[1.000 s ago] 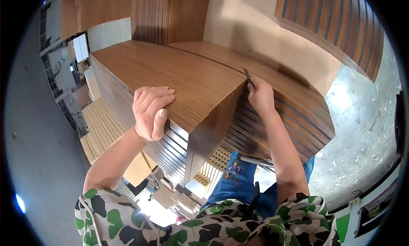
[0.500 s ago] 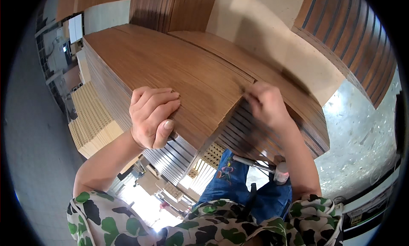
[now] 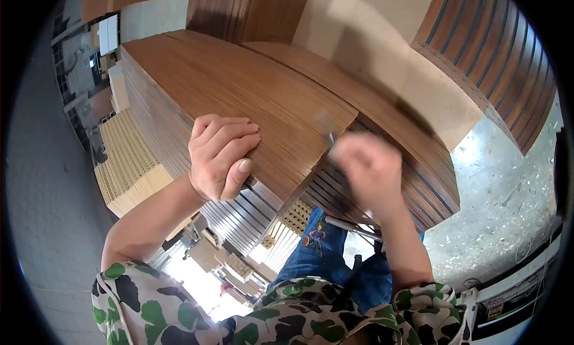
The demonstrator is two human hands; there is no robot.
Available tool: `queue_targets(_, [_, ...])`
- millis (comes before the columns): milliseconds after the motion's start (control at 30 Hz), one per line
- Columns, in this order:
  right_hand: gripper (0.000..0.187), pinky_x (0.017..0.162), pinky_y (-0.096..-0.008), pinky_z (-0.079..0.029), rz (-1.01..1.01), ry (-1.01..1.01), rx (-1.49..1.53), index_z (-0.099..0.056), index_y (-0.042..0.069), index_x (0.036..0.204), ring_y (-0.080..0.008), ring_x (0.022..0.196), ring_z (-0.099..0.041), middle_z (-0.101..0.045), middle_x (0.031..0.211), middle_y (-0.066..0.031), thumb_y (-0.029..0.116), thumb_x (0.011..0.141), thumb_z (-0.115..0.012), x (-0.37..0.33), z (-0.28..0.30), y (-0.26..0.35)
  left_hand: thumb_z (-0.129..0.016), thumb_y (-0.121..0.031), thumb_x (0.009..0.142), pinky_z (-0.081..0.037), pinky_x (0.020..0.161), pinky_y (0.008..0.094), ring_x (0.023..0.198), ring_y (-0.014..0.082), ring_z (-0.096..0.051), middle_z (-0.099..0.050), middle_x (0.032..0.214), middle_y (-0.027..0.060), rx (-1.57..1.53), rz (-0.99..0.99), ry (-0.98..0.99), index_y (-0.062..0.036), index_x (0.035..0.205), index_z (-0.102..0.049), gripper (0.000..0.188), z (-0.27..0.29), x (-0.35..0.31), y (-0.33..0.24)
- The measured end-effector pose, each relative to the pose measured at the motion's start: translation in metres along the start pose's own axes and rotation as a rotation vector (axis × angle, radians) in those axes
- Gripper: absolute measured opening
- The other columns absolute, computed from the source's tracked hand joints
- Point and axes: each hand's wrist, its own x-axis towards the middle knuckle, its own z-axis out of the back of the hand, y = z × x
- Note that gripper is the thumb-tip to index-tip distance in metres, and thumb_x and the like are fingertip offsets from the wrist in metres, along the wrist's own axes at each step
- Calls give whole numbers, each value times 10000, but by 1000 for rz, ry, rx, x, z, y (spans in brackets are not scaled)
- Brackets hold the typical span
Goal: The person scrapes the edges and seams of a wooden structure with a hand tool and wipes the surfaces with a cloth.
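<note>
A brown wood-grain panel (image 3: 269, 97) lies on top of a stack of grooved panels, its near corner toward me. My left hand (image 3: 221, 156) is closed over the panel's left edge, fingers curled on top and thumb close by. Beside the near right edge is my right hand (image 3: 368, 165), closed and smeared by motion. A thin grey blade-like piece (image 3: 332, 139) sticks out from its fingers at the edge; blur hides its exact kind. Dark-striped grooved sides (image 3: 236, 219) show below the top panel.
Another brown panel stack (image 3: 412, 127) adjoins on the right. A slatted dark-striped stack (image 3: 490, 52) stands at the far right beside a beige board (image 3: 371, 40). Pale perforated boards (image 3: 128, 159) are piled at left. A metal bar (image 3: 353, 226) crosses near my legs.
My right hand has moved a little toward me and left along the panel's edge, and the grey piece now shows. My left hand stays on the panel, shifted slightly in view.
</note>
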Motion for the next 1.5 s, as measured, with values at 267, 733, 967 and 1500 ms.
queue_targets(267, [99, 651, -361, -524, 149, -248, -271, -649, 0, 849, -324, 711, -642, -646, 791, -164, -29, 754, -647, -17, -25, 0, -512, -263, 867, -434, 796, 392, 876, 302, -651, -673, 937, 157, -1, -23, -41, 15, 889, -671, 321, -4, 8, -1])
queue_targets(733, [134, 663, -296, -504, -146, -264, 68, -686, -13, 942, -194, 704, -631, -679, 819, -150, 73, 839, -696, -18, -16, -5, -535, -214, 834, -425, 810, 388, 877, 298, -638, -667, 938, 146, -6, -17, -51, 12, 885, -665, 266, -3, 7, -3])
queue_targets(967, [138, 644, -374, -515, 224, -169, -164, -667, 17, 880, -309, 691, -626, -632, 763, -154, -30, 754, -635, -26, -23, 14, -557, -185, 839, -424, 814, 395, 887, 297, -637, -672, 933, 134, -8, -19, -59, -1, 898, -648, 214, -5, 4, -3])
queue_targets(1500, [103, 642, -324, -506, -319, -411, 25, -682, -23, 905, -217, 655, -631, -675, 786, -142, 64, 860, -648, -22, -14, 9, -422, -166, 903, -424, 823, 385, 892, 311, -628, -670, 956, 160, 19, -45, -64, 27, 901, -644, 294, -6, 19, -10])
